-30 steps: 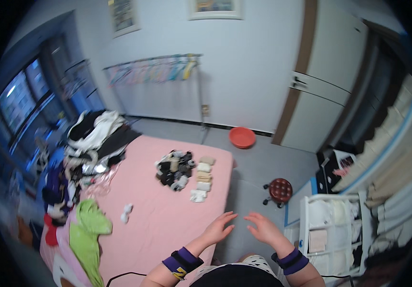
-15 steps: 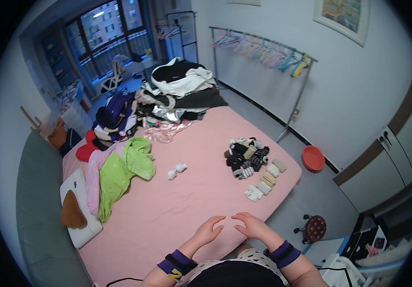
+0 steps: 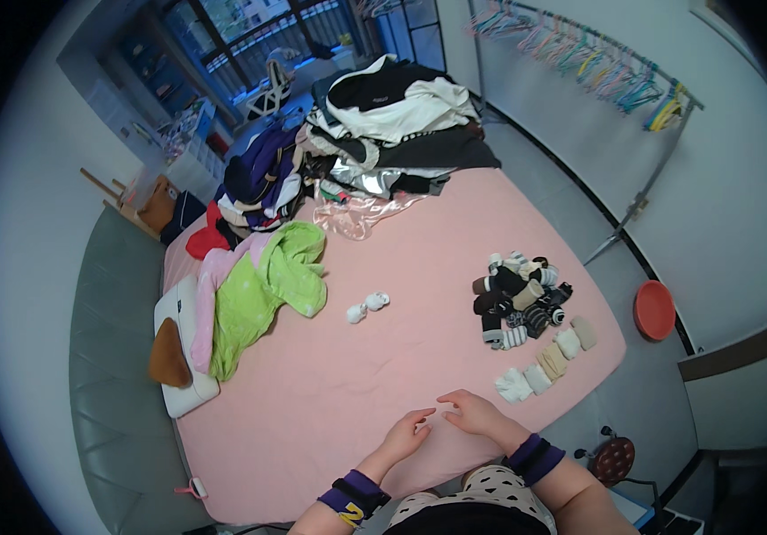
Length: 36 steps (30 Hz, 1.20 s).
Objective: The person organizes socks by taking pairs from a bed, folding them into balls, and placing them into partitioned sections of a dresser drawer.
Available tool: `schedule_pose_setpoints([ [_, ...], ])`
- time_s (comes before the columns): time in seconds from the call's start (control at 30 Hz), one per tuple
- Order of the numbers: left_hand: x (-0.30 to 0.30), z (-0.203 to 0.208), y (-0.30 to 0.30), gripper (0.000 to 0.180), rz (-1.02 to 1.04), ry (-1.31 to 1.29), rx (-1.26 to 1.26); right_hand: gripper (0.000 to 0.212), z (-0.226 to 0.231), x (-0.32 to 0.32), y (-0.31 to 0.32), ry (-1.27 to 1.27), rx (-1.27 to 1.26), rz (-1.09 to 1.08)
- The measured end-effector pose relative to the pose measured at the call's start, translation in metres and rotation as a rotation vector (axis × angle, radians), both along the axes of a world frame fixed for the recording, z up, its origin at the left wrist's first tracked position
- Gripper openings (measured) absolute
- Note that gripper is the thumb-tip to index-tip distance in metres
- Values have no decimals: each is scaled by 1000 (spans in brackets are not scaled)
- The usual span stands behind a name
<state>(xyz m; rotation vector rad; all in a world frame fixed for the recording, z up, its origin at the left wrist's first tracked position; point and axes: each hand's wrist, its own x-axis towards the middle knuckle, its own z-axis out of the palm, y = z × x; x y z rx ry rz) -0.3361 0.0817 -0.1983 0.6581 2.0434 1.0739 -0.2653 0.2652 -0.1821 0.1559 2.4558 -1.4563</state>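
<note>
My left hand (image 3: 406,436) hovers over the near part of the pink bed (image 3: 330,428), fingers stretched and slightly bent, holding nothing. Beside it, my right hand (image 3: 473,415) is also bare with fingers apart, its tips close to those of the left. Both wrists wear purple bands. To the right of my hands, a row of folded white and beige socks (image 3: 552,360) lies along the bed's edge. Beyond the row sits a heap of rolled socks (image 3: 520,301), mostly black, grey and striped. Two small white sock balls (image 3: 368,307) rest mid-bed.
A large pile of clothes (image 3: 401,116) covers the bed's far end. On the left lie a green garment (image 3: 263,294), a white pillow (image 3: 189,392) and a brown cushion (image 3: 169,354). A hanger rack (image 3: 597,53), red basin (image 3: 654,310) and round stool (image 3: 613,460) stand at right.
The view has tilted down and swung left, so the bed's contents appear farther right. My hands stay empty and close together, the fingertips slightly nearer each other.
</note>
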Motion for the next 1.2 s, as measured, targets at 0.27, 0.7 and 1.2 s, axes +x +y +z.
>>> schedule_pose_setpoints([
  [0.27, -46, -31, -10, 38, 237, -178, -178, 35, -64, -80, 22, -30, 14, 111],
  [0.7, -189, -166, -27, 56, 320, 24, -166, 54, -190, -234, 21, -106, 29, 31],
  [1.2, -338, -317, 9, 74, 421, 251, -212, 61, -317, -386, -43, -52, 369, -21],
])
